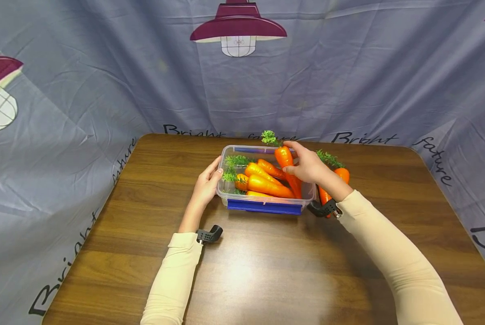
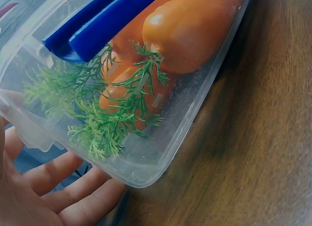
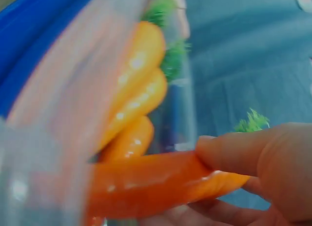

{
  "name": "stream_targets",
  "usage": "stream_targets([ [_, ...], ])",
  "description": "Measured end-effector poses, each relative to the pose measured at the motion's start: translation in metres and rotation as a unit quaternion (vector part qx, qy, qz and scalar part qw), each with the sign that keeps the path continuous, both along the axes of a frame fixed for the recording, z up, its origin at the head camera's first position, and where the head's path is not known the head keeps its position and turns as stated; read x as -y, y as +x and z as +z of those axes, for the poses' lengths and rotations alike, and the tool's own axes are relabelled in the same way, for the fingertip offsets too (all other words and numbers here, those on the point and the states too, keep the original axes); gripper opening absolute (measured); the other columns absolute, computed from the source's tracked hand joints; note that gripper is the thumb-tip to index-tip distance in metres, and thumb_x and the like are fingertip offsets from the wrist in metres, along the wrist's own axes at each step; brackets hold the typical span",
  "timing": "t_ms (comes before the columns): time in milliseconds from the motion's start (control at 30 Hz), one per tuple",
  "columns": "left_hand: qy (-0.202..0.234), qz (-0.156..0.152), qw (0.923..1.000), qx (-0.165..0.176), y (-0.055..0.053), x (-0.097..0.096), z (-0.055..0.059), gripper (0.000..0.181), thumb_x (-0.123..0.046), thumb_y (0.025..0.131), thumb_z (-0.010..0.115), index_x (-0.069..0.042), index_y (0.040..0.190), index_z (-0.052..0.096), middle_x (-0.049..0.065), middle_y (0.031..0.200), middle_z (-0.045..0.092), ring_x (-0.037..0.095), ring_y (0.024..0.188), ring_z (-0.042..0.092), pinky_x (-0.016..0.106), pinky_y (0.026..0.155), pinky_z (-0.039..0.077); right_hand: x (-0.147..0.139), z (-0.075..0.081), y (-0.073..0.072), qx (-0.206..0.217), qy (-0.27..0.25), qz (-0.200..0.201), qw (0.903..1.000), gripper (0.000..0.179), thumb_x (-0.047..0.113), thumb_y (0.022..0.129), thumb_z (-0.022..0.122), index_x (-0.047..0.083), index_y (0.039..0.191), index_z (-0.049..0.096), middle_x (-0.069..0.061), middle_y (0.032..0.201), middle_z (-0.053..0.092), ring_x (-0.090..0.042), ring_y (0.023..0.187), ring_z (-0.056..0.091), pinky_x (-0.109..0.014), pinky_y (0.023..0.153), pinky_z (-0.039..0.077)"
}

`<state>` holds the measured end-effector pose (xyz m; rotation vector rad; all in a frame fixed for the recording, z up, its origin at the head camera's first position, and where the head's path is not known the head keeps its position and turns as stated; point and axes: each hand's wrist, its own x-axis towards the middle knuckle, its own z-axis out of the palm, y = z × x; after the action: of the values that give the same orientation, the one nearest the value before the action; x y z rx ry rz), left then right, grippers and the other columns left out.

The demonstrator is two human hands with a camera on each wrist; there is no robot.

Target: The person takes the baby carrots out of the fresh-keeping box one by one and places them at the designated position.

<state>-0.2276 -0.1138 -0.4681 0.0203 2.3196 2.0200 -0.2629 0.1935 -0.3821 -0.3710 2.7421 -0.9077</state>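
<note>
Several glossy orange carrots with feathery green tops (image 1: 268, 185) are lying heaped in a clear rectangular plastic box with blue clips (image 1: 236, 197), on the brown wood-grain worktop (image 1: 266, 271). More loose orange carrots (image 1: 342, 174) are lying just right of the box; the right wrist and its black wrist camera (image 1: 323, 208) are partly covering them. A grey-blue printed curtain (image 1: 242, 90) is hanging behind. Left hand (image 1: 206, 183) is resting at the box's left end, fingers fairly straight along the outside. Right hand (image 1: 309, 167) is pinching a deep-orange tapered carrot (image 1: 284, 158) between thumb and fingers at the box's right part. Its thick, leafy end is pointing away from the person and slightly left; its long axis is slanting, narrow end pointing toward the near right corner.
</note>
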Motion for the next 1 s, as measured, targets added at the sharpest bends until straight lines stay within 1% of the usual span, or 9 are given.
stream_targets([
  [133,0.008,0.000,1.0000,0.002,0.000,0.000,0.000,0.050,-0.025,0.108,0.048,-0.027,0.157,0.042,0.018,0.153,0.051,0.033,0.121,0.062,0.051,0.094,0.060,-0.012,0.010,-0.001,0.048,-0.105,-0.049,0.9921,0.079,0.014,0.097,0.068,0.012,0.161,0.022,-0.030,0.139,0.054,-0.034,0.101,0.070,-0.045,0.076,0.065],
  [233,0.011,0.000,0.9999,0.001,-0.001,-0.001,-0.001,0.050,-0.025,0.108,0.047,-0.025,0.157,0.042,0.019,0.152,0.053,0.032,0.120,0.063,0.050,0.093,0.061,-0.025,0.015,0.000,0.079,-0.188,-0.075,0.9761,0.077,0.013,0.099,0.064,0.010,0.161,0.018,-0.028,0.131,0.056,-0.019,0.087,0.069,-0.037,0.069,0.065],
  [300,0.011,0.000,0.9999,-0.001,-0.001,-0.001,-0.002,0.049,-0.025,0.108,0.047,-0.025,0.157,0.042,0.019,0.151,0.053,0.032,0.119,0.063,0.049,0.092,0.061,-0.035,0.017,0.001,0.096,-0.228,-0.087,0.9649,0.077,0.012,0.100,0.062,0.010,0.161,0.016,-0.021,0.124,0.059,-0.012,0.082,0.067,-0.034,0.068,0.064],
  [500,0.002,-0.002,1.0000,0.000,0.000,0.001,-0.002,0.049,-0.027,0.108,0.047,-0.028,0.157,0.042,0.017,0.152,0.053,0.031,0.119,0.062,0.046,0.091,0.062,-0.072,0.017,0.008,0.134,-0.300,-0.119,0.9368,0.070,0.015,0.102,0.061,0.016,0.157,0.018,0.008,0.099,0.063,-0.007,0.078,0.064,-0.029,0.068,0.063],
  [667,-0.004,0.000,1.0000,-0.002,0.001,0.003,-0.003,0.049,-0.028,0.109,0.047,-0.028,0.157,0.042,0.014,0.156,0.050,0.030,0.128,0.058,0.050,0.098,0.058,-0.103,0.013,0.017,0.164,-0.375,-0.143,0.9010,0.061,0.010,0.101,0.062,0.025,0.147,0.025,0.009,0.092,0.065,-0.008,0.072,0.062,-0.028,0.065,0.062],
  [733,-0.004,0.001,1.0000,-0.002,0.001,0.003,-0.002,0.049,-0.027,0.109,0.047,-0.028,0.157,0.041,0.014,0.157,0.049,0.031,0.130,0.056,0.053,0.100,0.057,-0.115,0.010,0.020,0.168,-0.392,-0.153,0.8916,0.061,0.008,0.100,0.062,0.026,0.146,0.025,0.008,0.091,0.065,-0.008,0.072,0.064,-0.029,0.064,0.062],
  [900,-0.009,0.000,1.0000,0.001,0.001,0.002,-0.002,0.049,-0.029,0.109,0.047,-0.029,0.157,0.041,0.014,0.156,0.050,0.031,0.129,0.058,0.051,0.097,0.059,-0.142,0.000,0.028,0.163,-0.398,-0.175,0.8859,0.064,0.006,0.100,0.061,0.024,0.146,0.020,0.008,0.089,0.066,-0.009,0.072,0.067,-0.030,0.063,0.062],
  [933,-0.009,-0.003,0.9999,0.007,0.002,0.002,0.003,0.049,-0.028,0.109,0.047,-0.028,0.158,0.041,0.016,0.155,0.050,0.032,0.129,0.058,0.051,0.097,0.059,-0.147,-0.002,0.030,0.164,-0.400,-0.178,0.8842,0.064,0.006,0.100,0.060,0.023,0.146,0.019,0.008,0.089,0.066,-0.010,0.072,0.068,-0.030,0.063,0.062],
  [1000,-0.010,-0.006,0.9999,0.013,0.002,0.001,0.003,0.050,-0.029,0.109,0.046,-0.028,0.158,0.040,0.016,0.156,0.049,0.032,0.127,0.058,0.052,0.096,0.059,-0.155,-0.008,0.032,0.166,-0.396,-0.183,0.8846,0.068,0.005,0.101,0.059,0.021,0.149,0.014,0.008,0.088,0.066,-0.010,0.071,0.068,-0.030,0.062,0.062],
])
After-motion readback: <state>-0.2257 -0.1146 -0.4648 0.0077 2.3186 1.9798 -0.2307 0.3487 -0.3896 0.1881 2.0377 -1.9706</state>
